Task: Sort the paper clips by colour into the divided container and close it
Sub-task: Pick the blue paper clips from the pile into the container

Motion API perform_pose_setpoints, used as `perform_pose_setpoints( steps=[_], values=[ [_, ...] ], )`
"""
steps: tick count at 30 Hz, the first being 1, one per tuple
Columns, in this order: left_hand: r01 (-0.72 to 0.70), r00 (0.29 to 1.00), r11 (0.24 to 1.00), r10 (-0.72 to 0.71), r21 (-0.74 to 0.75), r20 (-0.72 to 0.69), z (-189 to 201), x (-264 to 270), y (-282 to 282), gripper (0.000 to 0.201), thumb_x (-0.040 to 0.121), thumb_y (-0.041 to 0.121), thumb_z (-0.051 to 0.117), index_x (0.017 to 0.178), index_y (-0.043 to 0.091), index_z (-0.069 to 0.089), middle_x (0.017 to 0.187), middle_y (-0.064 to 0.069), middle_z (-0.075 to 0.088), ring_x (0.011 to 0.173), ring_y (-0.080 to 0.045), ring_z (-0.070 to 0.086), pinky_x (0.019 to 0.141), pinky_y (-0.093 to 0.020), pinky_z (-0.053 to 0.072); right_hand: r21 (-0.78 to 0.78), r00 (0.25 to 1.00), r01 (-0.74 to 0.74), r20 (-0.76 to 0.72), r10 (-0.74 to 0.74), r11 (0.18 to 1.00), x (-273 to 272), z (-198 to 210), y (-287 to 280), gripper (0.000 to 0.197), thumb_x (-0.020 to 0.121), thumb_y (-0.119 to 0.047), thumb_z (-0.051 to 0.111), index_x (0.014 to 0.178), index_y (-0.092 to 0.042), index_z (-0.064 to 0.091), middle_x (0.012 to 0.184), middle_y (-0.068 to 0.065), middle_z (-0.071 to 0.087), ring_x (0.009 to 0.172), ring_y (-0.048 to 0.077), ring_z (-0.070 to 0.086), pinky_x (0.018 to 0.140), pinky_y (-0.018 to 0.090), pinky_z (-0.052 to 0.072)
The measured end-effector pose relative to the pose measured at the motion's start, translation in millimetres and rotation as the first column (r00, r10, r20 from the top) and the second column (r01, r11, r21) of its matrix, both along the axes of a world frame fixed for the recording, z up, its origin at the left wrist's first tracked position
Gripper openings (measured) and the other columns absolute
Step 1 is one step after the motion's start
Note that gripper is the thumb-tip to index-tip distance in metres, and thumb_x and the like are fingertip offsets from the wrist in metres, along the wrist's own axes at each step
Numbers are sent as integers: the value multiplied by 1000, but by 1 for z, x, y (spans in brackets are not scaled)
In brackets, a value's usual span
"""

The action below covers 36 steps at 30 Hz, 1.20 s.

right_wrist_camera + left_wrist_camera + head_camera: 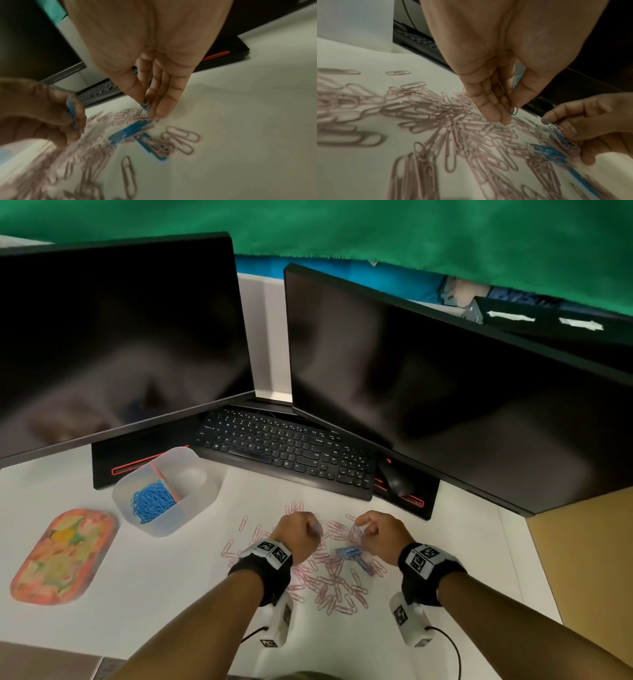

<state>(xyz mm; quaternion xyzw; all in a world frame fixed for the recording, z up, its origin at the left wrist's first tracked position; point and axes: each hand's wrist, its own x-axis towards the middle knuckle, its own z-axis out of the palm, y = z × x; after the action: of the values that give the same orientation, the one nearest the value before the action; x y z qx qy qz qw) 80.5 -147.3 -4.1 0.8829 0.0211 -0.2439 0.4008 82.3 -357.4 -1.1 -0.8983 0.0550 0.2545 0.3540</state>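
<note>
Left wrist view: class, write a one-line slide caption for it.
Left hand pinches a blue clip above the pink clips; right hand holds more.

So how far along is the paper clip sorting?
Partly done. Blue clips already fill one compartment of the container; the other looks empty. The left hand and right hand each pinch blue clips. The pink pile and the lid remain.

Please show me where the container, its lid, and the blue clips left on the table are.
container (202, 501), head view, front right wall.
lid (63, 556), head view, middle of patterned top.
blue clips (347, 552), head view, middle of bunch.
</note>
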Motion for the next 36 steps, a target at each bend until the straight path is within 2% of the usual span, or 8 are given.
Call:
perform_pose_setpoints(
  steps=[5, 11, 14, 18, 20, 24, 28, 36],
  values=[
    [-292, 946, 911, 232, -289, -227, 2, 0, -5, 22, 87, 2, 44, 77, 15, 59, 75, -6, 62, 70, -22, 66, 63, -26, 54, 363, 929, 329, -290, -229, 872, 0, 4, -1, 24, 86, 11, 42, 92, -5, 60, 81, 22, 63, 67, 29, 65, 61, 33, 58],
    [-509, 833, 741, 294, -439, -469, 13, 7, -16, 35, 83, -18, 25, 66, 4, 47, 59, -11, 45, 53, -24, 52, 52, -27, 48, 520, 856, 498, -424, -297, 694, -5, 4, 2, 32, 71, 18, 30, 74, -1, 54, 67, 14, 49, 59, 26, 54, 54, 31, 46],
    [-523, 819, 727, 285, -444, -498, 18, 7, -20, 38, 79, -20, 22, 65, 4, 47, 60, -11, 43, 52, -21, 46, 47, -24, 42, 475, 844, 514, -427, -324, 714, -4, 2, 0, 28, 74, 13, 34, 74, -3, 56, 68, 15, 51, 56, 23, 54, 56, 31, 47],
    [-453, 858, 795, 267, -403, -439, 15, 6, -15, 27, 81, -12, 35, 68, 5, 50, 62, -9, 47, 54, -21, 48, 56, -28, 46, 136, 950, 267, -203, -237, 954, -6, 2, -3, 10, 85, -10, 53, 84, -12, 62, 79, 5, 63, 75, 19, 61, 67, 28, 48],
    [-394, 892, 849, 261, -352, -370, 10, 4, -14, 20, 86, -1, 45, 70, 8, 54, 65, -6, 49, 61, -19, 48, 59, -26, 45, -78, 991, 117, -52, -121, 990, -9, 4, -1, 5, 84, -19, 58, 83, -20, 63, 88, -2, 64, 86, 17, 60, 75, 27, 48],
    [-84, 993, 993, 77, -82, -93, 5, -1, -21, 9, 85, 21, 58, 86, 15, 64, 85, 0, 66, 76, -15, 60, 63, -24, 49, -369, 975, -135, 116, 190, 920, -17, 7, 7, 12, 84, -27, 60, 96, -26, 64, 101, -5, 61, 96, 17, 54, 89, 33, 43],
    [339, 928, 904, -367, 260, 64, 5, -8, -35, 22, 88, 19, 56, 108, 22, 63, 110, 0, 62, 97, -19, 61, 84, -29, 53, -433, 870, -351, 176, 460, 830, -25, 1, 11, 23, 88, -25, 58, 110, -30, 62, 105, -4, 58, 101, 18, 48, 90, 33, 37],
    [393, 895, 821, -444, 415, 30, 2, -10, -34, 16, 90, 21, 51, 102, 16, 60, 107, -5, 55, 92, -24, 63, 83, -35, 55, -459, 797, -415, 233, 557, 786, -28, -7, 7, 21, 94, -28, 49, 104, -22, 66, 99, 0, 60, 92, 19, 50, 81, 29, 38]
  ],
)
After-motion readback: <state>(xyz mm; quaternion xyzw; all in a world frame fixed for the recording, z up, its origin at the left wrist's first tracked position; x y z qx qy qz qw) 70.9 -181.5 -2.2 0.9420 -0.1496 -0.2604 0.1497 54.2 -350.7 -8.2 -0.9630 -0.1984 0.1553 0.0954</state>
